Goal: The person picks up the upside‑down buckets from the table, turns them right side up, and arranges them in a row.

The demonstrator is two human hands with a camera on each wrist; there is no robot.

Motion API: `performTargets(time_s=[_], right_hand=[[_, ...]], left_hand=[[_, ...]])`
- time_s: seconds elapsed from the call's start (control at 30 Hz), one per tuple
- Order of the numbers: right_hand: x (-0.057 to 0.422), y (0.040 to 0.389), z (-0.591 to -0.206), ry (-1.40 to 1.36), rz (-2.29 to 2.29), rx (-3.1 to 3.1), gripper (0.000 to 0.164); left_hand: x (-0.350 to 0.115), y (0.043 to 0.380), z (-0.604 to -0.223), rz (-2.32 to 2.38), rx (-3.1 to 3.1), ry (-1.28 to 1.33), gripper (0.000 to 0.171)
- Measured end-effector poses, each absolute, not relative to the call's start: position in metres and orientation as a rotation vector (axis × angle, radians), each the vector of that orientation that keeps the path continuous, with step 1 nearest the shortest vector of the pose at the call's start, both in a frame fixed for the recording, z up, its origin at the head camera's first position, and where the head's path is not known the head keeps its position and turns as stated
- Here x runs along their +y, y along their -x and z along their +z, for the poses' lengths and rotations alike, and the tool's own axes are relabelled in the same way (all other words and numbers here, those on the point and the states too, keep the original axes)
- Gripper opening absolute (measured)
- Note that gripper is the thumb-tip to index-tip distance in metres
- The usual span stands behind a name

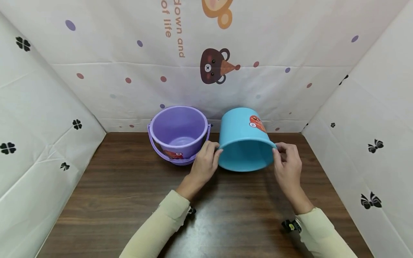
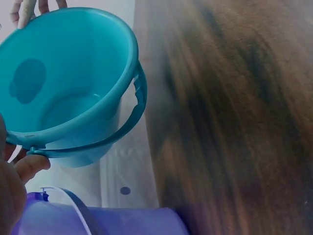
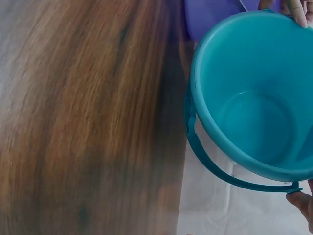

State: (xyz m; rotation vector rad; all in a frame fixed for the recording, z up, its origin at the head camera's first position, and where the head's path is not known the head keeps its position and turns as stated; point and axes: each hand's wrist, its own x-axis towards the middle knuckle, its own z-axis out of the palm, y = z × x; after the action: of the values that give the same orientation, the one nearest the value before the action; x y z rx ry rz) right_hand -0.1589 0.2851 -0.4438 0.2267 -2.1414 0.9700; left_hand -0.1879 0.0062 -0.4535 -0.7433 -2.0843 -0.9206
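Both hands grip the rim of a blue bucket point(image 1: 242, 123), which is tipped over with its mouth facing the person and its base toward the back wall. On the bucket's left side, the left hand point(image 1: 206, 159) pinches the rim close to the handle joint. The right hand point(image 1: 288, 165) pinches the opposite side of the rim. In the left wrist view the blue handle point(image 2: 132, 120) hangs beneath the mouth. A purple bucket point(image 1: 180, 125) stands upright at the left, its handle point(image 1: 158, 150) lowered over the front. The left hand overlaps its right edge in the head view.
A dark wooden table point(image 1: 129, 200) carries both buckets. Behind it rises a white printed cloth wall point(image 1: 113, 93) with dots and bears. More white cloth walls stand at the left point(image 1: 35, 125) and right point(image 1: 361, 118) edges. A red label point(image 1: 257, 123) is on the blue bucket.
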Motion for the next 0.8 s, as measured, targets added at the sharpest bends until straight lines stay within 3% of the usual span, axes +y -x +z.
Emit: performTargets(time_s=[0.43,0.8], right_hand=[[0.281,0.162,-0.427,-0.335,0.985,-2.038,0.039],[0.281,0.166,-0.417,-0.322,0.960,-2.023,0.037]], left_hand=[[0.003,0.191,-0.434,-0.978,-2.087,0.668,0.015],[0.003,0.189,-0.418,-1.021,-2.052,0.630,0.021]])
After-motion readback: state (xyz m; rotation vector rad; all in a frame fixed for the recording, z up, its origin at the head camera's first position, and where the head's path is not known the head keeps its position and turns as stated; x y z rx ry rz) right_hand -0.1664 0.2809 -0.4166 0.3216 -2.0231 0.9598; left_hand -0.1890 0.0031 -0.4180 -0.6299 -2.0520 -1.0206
